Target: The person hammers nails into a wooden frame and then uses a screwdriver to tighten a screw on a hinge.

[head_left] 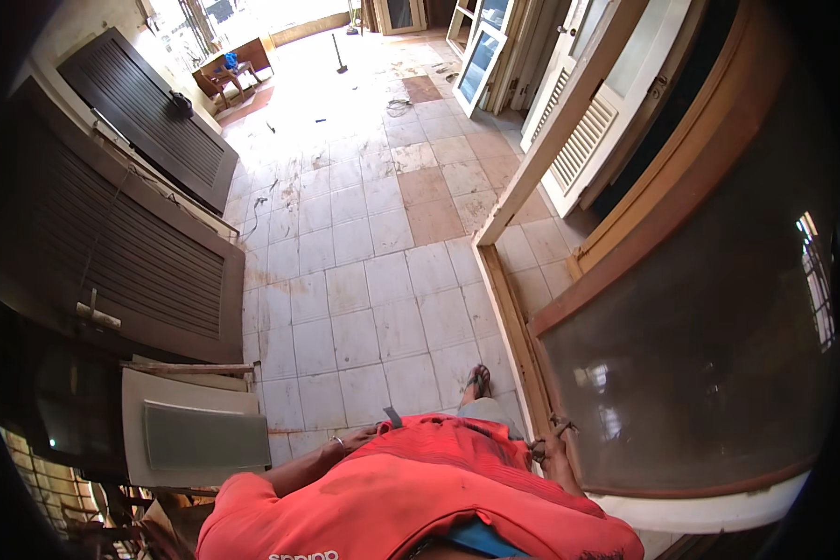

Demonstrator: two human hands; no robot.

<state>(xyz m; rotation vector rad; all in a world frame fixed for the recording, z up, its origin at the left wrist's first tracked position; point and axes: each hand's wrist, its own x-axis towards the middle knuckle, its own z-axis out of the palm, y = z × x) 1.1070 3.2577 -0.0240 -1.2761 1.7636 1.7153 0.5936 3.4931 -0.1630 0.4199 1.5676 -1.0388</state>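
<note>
My left hand, a band at its wrist, is at the front of my red shirt with its fingers closed. A short flat dark grey piece juts out at its fingertips; the shirt hides part of both. On my right stands a large dark glass panel in a brown wooden frame, tilted in this view. At its lower left edge is my right hand, fingers bent around the frame's edge. Some of those fingers are in shadow. The panel's surface reflects bright windows.
Dark louvred doors lean along the left wall. A pale panel with a grey inset stands nearer. An upright wooden post and white louvred doors are at right. Cable and debris lie on the tiled floor; a wooden chair stands far left.
</note>
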